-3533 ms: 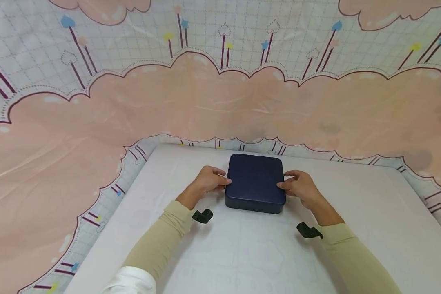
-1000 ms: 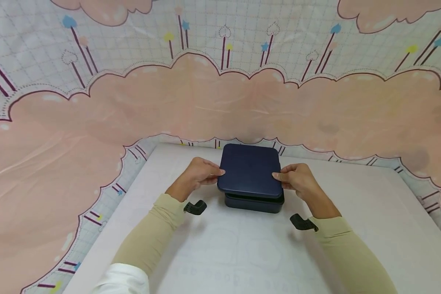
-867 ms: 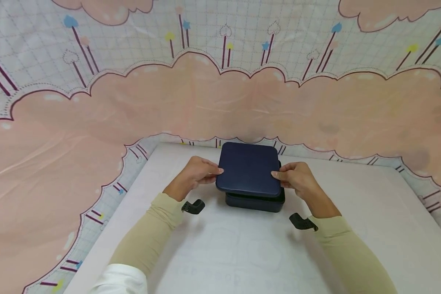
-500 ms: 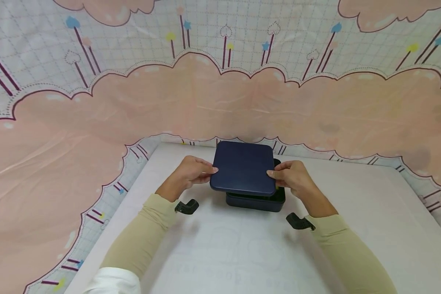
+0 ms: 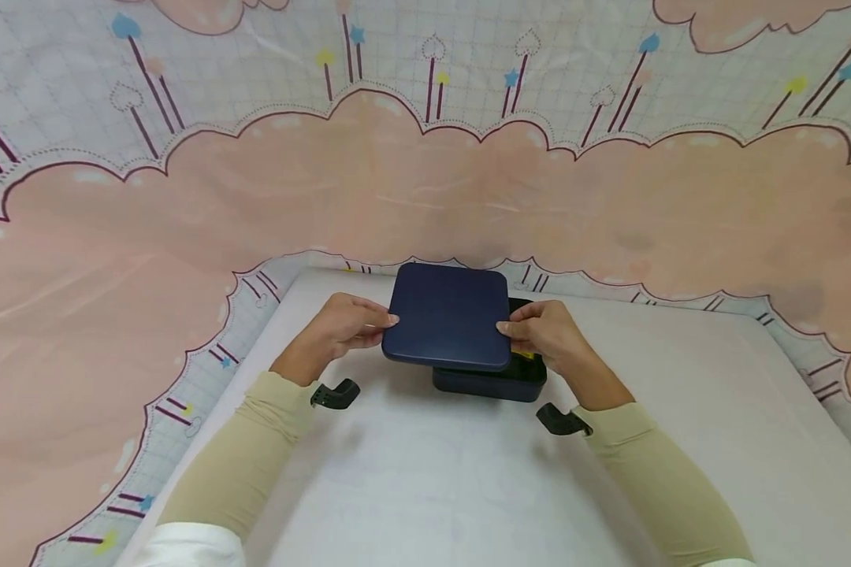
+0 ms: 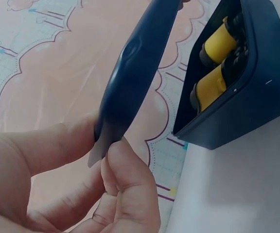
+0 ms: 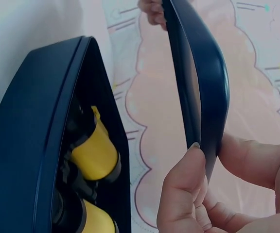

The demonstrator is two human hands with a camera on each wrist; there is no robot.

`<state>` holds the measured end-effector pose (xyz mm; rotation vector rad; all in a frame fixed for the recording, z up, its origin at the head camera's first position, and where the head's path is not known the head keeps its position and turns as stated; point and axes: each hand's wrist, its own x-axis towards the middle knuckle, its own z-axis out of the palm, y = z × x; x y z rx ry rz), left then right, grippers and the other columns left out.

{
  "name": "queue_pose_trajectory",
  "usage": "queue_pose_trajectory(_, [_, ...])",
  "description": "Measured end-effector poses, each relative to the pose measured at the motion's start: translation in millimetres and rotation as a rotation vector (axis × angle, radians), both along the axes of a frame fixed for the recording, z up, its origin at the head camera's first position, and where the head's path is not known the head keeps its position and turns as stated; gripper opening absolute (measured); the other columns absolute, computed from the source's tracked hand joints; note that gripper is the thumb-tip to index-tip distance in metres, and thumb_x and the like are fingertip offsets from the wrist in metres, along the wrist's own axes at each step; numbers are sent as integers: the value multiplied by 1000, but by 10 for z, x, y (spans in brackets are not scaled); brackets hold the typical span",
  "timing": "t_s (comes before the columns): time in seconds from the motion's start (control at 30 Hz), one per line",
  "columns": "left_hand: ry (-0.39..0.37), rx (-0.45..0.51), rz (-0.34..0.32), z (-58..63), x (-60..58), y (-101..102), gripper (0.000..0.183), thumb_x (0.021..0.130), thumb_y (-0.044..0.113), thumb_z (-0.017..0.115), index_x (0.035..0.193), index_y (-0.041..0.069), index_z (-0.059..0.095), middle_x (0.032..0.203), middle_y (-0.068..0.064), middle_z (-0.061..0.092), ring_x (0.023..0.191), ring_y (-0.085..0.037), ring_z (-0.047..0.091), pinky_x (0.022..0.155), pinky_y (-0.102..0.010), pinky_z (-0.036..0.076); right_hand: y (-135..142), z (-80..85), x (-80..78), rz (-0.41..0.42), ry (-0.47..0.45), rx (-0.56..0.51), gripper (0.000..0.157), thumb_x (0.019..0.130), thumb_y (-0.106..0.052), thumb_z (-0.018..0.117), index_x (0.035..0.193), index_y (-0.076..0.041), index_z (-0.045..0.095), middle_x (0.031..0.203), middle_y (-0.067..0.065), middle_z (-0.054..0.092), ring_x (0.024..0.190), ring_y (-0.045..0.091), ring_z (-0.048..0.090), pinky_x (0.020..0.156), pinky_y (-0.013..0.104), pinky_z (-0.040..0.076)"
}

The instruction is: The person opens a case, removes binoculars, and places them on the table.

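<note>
A dark blue, rounded rectangular lid (image 5: 448,315) is held level above its matching box (image 5: 485,384), shifted left so the box's right part shows. My left hand (image 5: 343,329) pinches the lid's left edge between thumb and fingers. At the right edge, my right hand (image 5: 549,335) pinches it likewise. Inside the box lies a yellow-and-black thing with two short barrels, like binoculars (image 6: 220,44); the right wrist view also shows its yellow barrels (image 7: 97,153) with black ends. The lid hides much of the box in the head view.
The box stands on a white tabletop (image 5: 425,488) near its back edge. Behind and left of it hangs a pink and white printed cloth (image 5: 425,197). Black camera mounts (image 5: 336,394) stick out from both wrists.
Both hands have lifted the lid off the box and moved it up and to the left. The box stays in place, and its yellow-and-black contents have come into view.
</note>
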<state>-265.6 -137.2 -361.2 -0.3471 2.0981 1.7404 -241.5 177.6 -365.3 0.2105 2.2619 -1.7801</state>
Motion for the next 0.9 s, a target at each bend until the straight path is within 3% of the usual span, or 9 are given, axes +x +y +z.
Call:
queue_pose_trajectory(0.37, [-12, 4, 9, 56, 31, -167, 42, 83, 12, 80, 120, 2, 63, 102, -9, 68, 81, -17, 67, 76, -26, 59, -149, 54, -4, 3, -13, -35, 31, 86, -5, 74, 111, 5, 57, 92, 9, 64, 71, 16, 68, 79, 35, 61])
queue_pose_trajectory(0.63, [-14, 8, 9, 55, 75, -241, 43, 83, 11, 79, 121, 0, 62, 99, -8, 68, 79, -17, 66, 71, -24, 58, -202, 48, 17, 16, -6, -86, 28, 86, -4, 74, 107, 4, 57, 83, 4, 64, 66, 15, 66, 68, 26, 60])
queue_pose_trajectory(0.9, [-16, 3, 2, 59, 101, -326, 44, 84, 12, 78, 123, 1, 61, 99, -7, 68, 80, -16, 66, 72, -24, 58, -270, 36, 23, 30, -1, -101, 29, 85, -3, 74, 107, 6, 57, 83, 4, 64, 68, 14, 67, 68, 26, 60])
